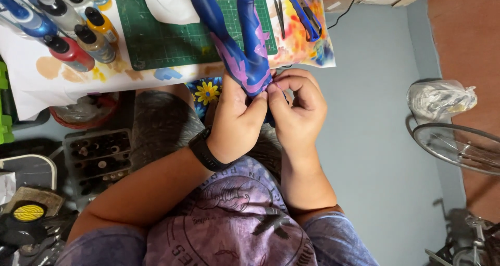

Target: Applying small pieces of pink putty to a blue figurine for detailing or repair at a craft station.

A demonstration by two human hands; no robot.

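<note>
A blue figure part with purple markings (245, 52), shaped like two legs, points away from me over the green cutting mat (156, 42). My left hand (237, 120), with a black watch on the wrist, grips its near end from the left. From the right, my right hand (298, 109) pinches the same near end, fingers curled. Both thumbs meet at the piece's lower edge, just off the table's front edge and above my lap.
Several paint bottles (78, 31) stand at the table's left on stained white paper (31, 73). Blue-handled pliers (304, 10) lie at the right of the mat. A tray of small bottles (99, 159) sits on the floor at left; a fan guard (458, 146) is at right.
</note>
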